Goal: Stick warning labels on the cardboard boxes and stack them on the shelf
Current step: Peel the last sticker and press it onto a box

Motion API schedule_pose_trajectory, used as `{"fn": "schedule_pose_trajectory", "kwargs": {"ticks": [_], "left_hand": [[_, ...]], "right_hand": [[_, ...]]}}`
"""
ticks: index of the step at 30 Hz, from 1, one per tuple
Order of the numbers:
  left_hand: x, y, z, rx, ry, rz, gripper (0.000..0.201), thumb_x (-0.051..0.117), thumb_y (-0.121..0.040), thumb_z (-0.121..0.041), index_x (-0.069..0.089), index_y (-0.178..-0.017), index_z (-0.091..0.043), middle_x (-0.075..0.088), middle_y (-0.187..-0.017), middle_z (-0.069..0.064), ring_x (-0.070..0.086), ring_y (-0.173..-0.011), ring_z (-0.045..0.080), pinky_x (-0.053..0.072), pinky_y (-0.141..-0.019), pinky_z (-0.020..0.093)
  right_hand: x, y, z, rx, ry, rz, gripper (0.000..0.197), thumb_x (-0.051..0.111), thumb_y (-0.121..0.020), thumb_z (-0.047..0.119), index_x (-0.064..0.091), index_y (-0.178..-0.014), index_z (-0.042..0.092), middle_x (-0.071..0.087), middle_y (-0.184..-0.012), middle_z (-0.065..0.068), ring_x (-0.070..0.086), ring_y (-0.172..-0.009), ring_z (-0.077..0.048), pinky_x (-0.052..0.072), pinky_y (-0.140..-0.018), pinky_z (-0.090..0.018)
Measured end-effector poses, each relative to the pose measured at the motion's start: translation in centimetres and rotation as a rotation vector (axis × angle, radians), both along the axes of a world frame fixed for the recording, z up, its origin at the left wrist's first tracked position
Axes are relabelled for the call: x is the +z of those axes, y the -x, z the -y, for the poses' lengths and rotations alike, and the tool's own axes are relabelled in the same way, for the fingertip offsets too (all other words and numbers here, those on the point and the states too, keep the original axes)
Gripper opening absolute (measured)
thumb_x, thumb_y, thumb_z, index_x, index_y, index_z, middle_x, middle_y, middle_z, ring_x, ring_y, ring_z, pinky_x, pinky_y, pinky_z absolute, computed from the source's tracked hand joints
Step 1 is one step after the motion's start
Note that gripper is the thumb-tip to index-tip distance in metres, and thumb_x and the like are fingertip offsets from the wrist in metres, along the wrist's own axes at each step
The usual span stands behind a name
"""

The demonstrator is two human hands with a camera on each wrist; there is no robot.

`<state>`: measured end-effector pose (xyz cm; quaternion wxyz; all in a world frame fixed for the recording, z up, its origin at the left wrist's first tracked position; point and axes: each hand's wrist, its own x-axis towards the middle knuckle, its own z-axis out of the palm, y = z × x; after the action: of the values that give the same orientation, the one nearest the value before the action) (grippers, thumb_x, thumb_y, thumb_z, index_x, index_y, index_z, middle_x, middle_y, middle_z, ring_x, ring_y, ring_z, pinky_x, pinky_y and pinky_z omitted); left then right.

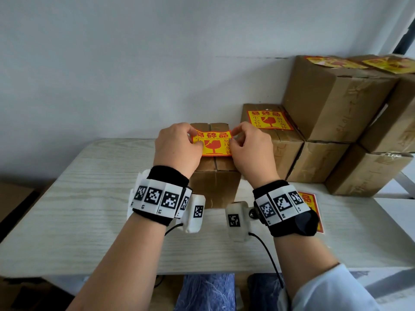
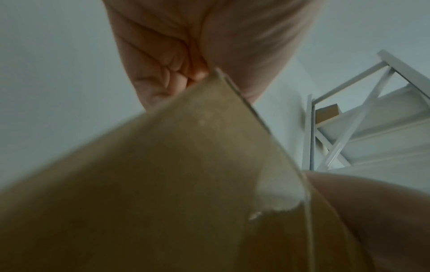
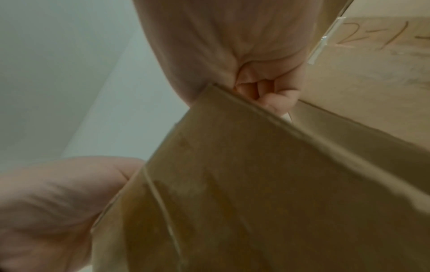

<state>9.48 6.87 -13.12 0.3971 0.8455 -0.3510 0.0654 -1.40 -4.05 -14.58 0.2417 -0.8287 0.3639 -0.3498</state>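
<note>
A small cardboard box [image 1: 214, 187] stands on the pale wooden table [image 1: 89, 209] in the head view. Over its top lies a yellow and red warning label [image 1: 213, 143], its far edge lifted. My left hand [image 1: 179, 147] pinches the label's far left corner and my right hand [image 1: 251, 147] pinches its far right corner. Both wrist views look up past the box [image 2: 163, 184] [image 3: 256, 184] at curled fingers [image 2: 177, 77] [image 3: 270, 95]; the label itself does not show there.
Labelled boxes [image 1: 271, 140] [image 1: 336, 95] are stacked at the right of the table. More warning labels [image 1: 311, 203] lie behind my right wrist. A white metal shelf frame [image 2: 363, 117] shows in the left wrist view. A white wall stands behind.
</note>
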Motion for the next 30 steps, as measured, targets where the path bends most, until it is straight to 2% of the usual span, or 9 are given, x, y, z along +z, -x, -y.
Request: {"fn": "schedule_pose_trajectory", "kwargs": {"ticks": [6,12,15,19,21,23,26,28,30], "left_hand": [[0.1,0.5,0.2,0.013,-0.133,0.118,0.031,0.067,-0.088,-0.039,0.068,-0.115,-0.023,0.071,-0.106,0.000,0.064,-0.100,0.022,0.050,-0.082,0.032],[0.3,0.9,-0.4,0.037,-0.291,0.145,0.041,0.056,-0.092,-0.051,0.065,-0.118,-0.021,0.068,-0.116,0.003,0.062,-0.107,0.026,0.046,-0.080,0.035],[-0.2,1.0,-0.7,-0.002,-0.360,0.120,0.048,0.044,-0.097,-0.053,0.056,-0.132,-0.023,0.065,-0.125,0.004,0.059,-0.115,0.028,0.047,-0.089,0.039],[-0.4,1.2,-1.0,-0.044,-0.348,0.027,0.050,0.039,-0.101,-0.047,0.043,-0.145,-0.024,0.057,-0.138,0.004,0.053,-0.125,0.030,0.042,-0.101,0.041],[-0.6,1.3,-1.1,-0.063,-0.324,0.004,0.046,0.038,-0.102,-0.044,0.044,-0.143,-0.025,0.058,-0.137,0.003,0.053,-0.123,0.029,0.040,-0.099,0.039],[-1.0,1.3,-1.2,-0.065,-0.290,-0.034,0.039,0.036,-0.103,-0.043,0.053,-0.133,-0.025,0.063,-0.127,0.000,0.056,-0.116,0.027,0.038,-0.091,0.033],[-1.4,1.3,-1.1,-0.042,-0.249,-0.120,0.038,0.037,-0.103,-0.042,0.061,-0.121,-0.019,0.065,-0.121,0.005,0.057,-0.111,0.029,0.037,-0.089,0.034],[-1.4,1.4,-0.9,-0.028,-0.204,-0.142,0.036,0.040,-0.102,-0.041,0.062,-0.118,-0.017,0.065,-0.119,0.007,0.056,-0.111,0.031,0.036,-0.086,0.034],[-1.1,1.7,-0.8,-0.025,-0.143,-0.153,0.034,0.042,-0.101,-0.042,0.061,-0.118,-0.018,0.065,-0.119,0.007,0.057,-0.111,0.031,0.036,-0.084,0.033]], "right_hand": [[0.2,-0.2,-0.4,-0.001,0.115,-0.122,0.016,0.054,-0.096,0.017,0.065,-0.107,0.016,0.069,-0.097,-0.004,0.066,-0.091,-0.024,0.058,-0.078,-0.041],[0.3,0.1,-0.5,-0.008,0.131,-0.252,0.018,0.050,-0.098,0.026,0.063,-0.109,0.019,0.070,-0.101,-0.007,0.066,-0.093,-0.030,0.057,-0.076,-0.041],[0.2,0.3,-0.5,0.006,0.101,-0.259,0.026,0.046,-0.100,0.026,0.064,-0.118,0.023,0.070,-0.108,-0.006,0.066,-0.097,-0.030,0.056,-0.079,-0.038],[-0.4,0.7,-0.5,0.052,-0.013,-0.188,0.032,0.042,-0.103,0.030,0.061,-0.129,0.028,0.069,-0.120,-0.004,0.065,-0.107,-0.028,0.055,-0.090,-0.045],[-0.8,1.1,-0.6,0.071,-0.086,-0.127,0.033,0.041,-0.103,0.032,0.060,-0.130,0.028,0.068,-0.121,-0.004,0.064,-0.107,-0.029,0.054,-0.092,-0.046],[-1.3,1.5,-0.9,0.075,-0.149,-0.083,0.035,0.041,-0.101,0.039,0.060,-0.128,0.027,0.068,-0.118,-0.005,0.066,-0.103,-0.030,0.056,-0.086,-0.051],[-2.0,2.0,-1.3,0.059,-0.198,-0.045,0.034,0.042,-0.099,0.044,0.067,-0.112,0.024,0.071,-0.104,-0.005,0.067,-0.092,-0.029,0.058,-0.078,-0.052],[-1.7,2.4,-1.4,0.046,-0.186,-0.041,0.033,0.044,-0.101,0.042,0.070,-0.107,0.022,0.072,-0.101,-0.004,0.066,-0.095,-0.028,0.054,-0.082,-0.044],[-0.9,2.8,-1.5,0.030,-0.142,-0.010,0.033,0.047,-0.101,0.042,0.071,-0.110,0.022,0.073,-0.105,-0.002,0.064,-0.099,-0.025,0.050,-0.083,-0.036]]}}
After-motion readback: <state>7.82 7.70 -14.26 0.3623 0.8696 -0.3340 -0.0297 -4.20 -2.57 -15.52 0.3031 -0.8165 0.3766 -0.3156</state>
